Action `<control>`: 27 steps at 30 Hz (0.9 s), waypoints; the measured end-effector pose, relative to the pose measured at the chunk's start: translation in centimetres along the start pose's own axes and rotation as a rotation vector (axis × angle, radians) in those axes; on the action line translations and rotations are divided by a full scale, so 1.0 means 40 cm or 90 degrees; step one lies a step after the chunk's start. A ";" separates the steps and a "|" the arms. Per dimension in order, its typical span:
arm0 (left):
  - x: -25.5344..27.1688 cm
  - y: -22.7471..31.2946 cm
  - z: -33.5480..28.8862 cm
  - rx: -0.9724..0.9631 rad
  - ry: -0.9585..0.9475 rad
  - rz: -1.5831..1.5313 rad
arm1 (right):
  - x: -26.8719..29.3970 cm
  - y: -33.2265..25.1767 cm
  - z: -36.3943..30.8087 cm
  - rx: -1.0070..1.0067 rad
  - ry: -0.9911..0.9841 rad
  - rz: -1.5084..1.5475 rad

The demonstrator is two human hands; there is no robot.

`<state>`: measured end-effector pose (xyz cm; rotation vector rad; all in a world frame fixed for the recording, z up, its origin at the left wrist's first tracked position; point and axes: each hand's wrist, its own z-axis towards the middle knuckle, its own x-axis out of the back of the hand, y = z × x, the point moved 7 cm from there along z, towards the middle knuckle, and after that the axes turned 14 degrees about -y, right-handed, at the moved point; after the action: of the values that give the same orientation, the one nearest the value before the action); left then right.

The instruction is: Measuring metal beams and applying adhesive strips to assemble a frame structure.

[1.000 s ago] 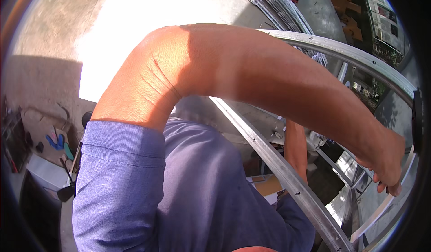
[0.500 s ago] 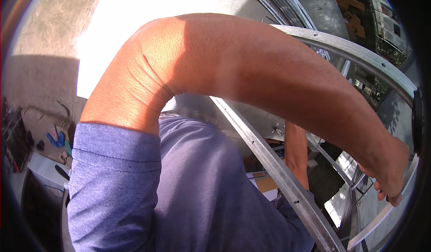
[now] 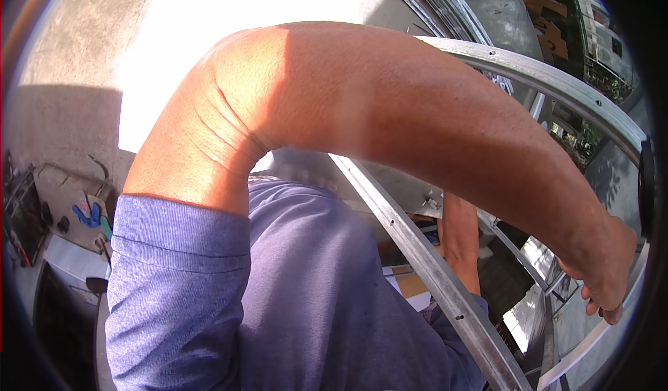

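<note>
My left arm bends across the view, and my left hand point(image 3: 604, 272) is at the far right with its fingers curled down. They close on a thin white strip point(image 3: 576, 357) that curves along the right rim. Part of that grip is hidden behind the hand. Around my arms stands a silver metal frame point(image 3: 424, 266) of long bars with small holes. My right forearm shows behind one of its bars, below my left forearm. My left forearm covers the place where my right hand would be.
A bundle of metal rods point(image 3: 445, 8) tied with white cord lies on the floor at the top. Cut brown cardboard pieces point(image 3: 550, 39) are at the upper right. At the left are blue sandals point(image 3: 87, 215) and a dark open box point(image 3: 62, 314).
Very little differs. My left arm and hand have shifted slightly, and the frame and floor have moved a touch in the view. My hand stays at the white strip.
</note>
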<state>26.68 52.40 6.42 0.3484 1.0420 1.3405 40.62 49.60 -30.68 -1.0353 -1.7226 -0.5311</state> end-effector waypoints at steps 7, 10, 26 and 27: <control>0.006 -0.001 0.034 -0.017 0.006 -0.010 | -0.005 0.002 -0.017 -0.001 0.026 -0.024; 0.002 -0.005 0.019 -0.023 0.007 -0.015 | -0.008 0.005 -0.027 -0.004 0.038 -0.033; 0.015 -0.015 0.089 -0.061 0.033 -0.023 | -0.015 0.000 -0.037 0.011 0.103 -0.088; 0.021 -0.014 0.109 -0.064 0.038 -0.023 | -0.016 -0.004 -0.034 0.015 0.105 -0.092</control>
<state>30.31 54.49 7.99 0.2151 1.0216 1.3721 41.29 48.24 -30.71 -0.8304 -1.6593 -0.6672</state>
